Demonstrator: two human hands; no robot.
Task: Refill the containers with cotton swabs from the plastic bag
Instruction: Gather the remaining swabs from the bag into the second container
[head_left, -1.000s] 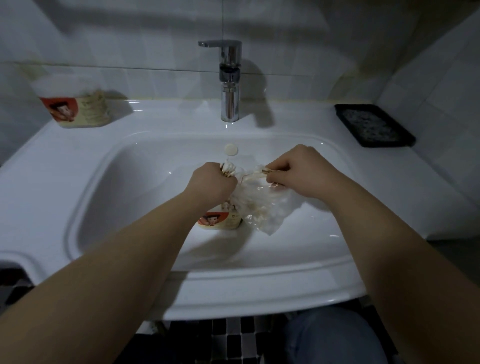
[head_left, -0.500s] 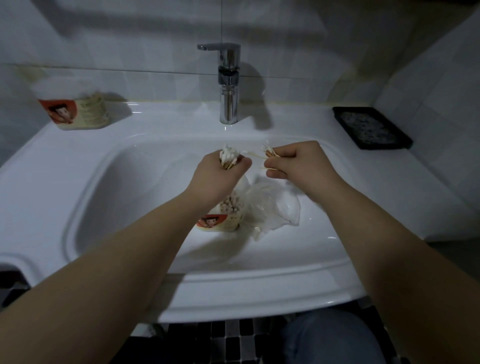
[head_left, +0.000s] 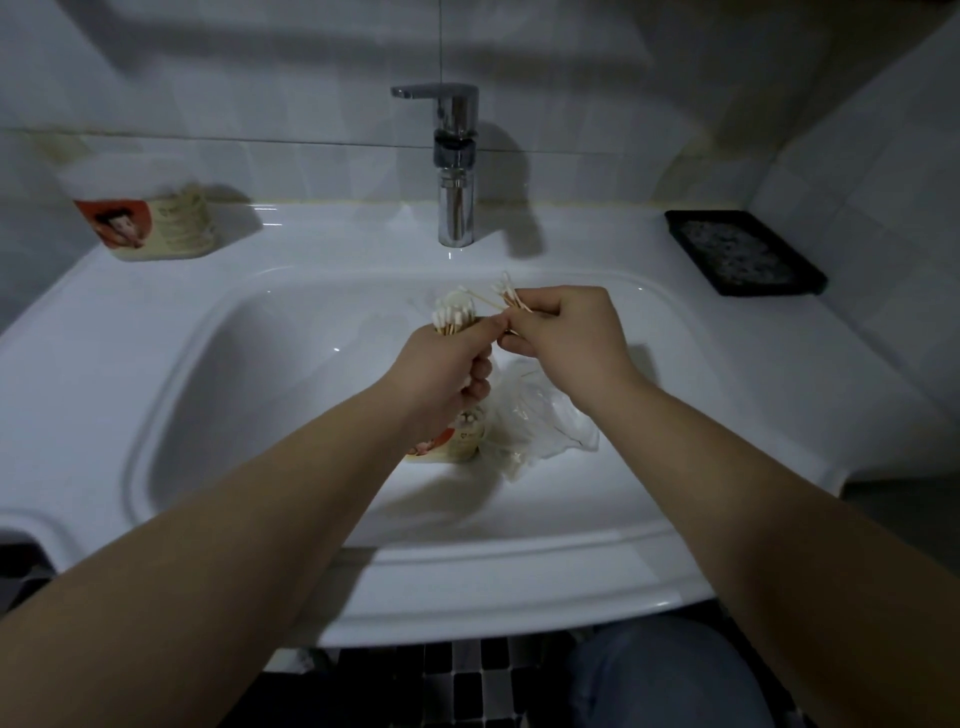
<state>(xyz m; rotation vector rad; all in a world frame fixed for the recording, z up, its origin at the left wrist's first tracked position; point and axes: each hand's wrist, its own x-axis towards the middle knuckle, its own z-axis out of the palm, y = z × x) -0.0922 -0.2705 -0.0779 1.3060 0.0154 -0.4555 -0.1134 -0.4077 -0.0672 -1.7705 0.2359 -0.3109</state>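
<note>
Our left hand (head_left: 452, 364) clamps 1 bundle of white-tipped wooden cotton swabs (head_left: 454, 314); our right hand (head_left: 566, 338) pinches some more. We should align all tips, then lower them into the small labelled plastic container (head_left: 460, 441) below the left hand.

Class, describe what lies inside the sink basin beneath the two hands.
A labelled container with cotton swabs showing at its top sits beside a crumpled plastic bag. The left hand covers part of the container, so its fill level cannot be judged.
</note>
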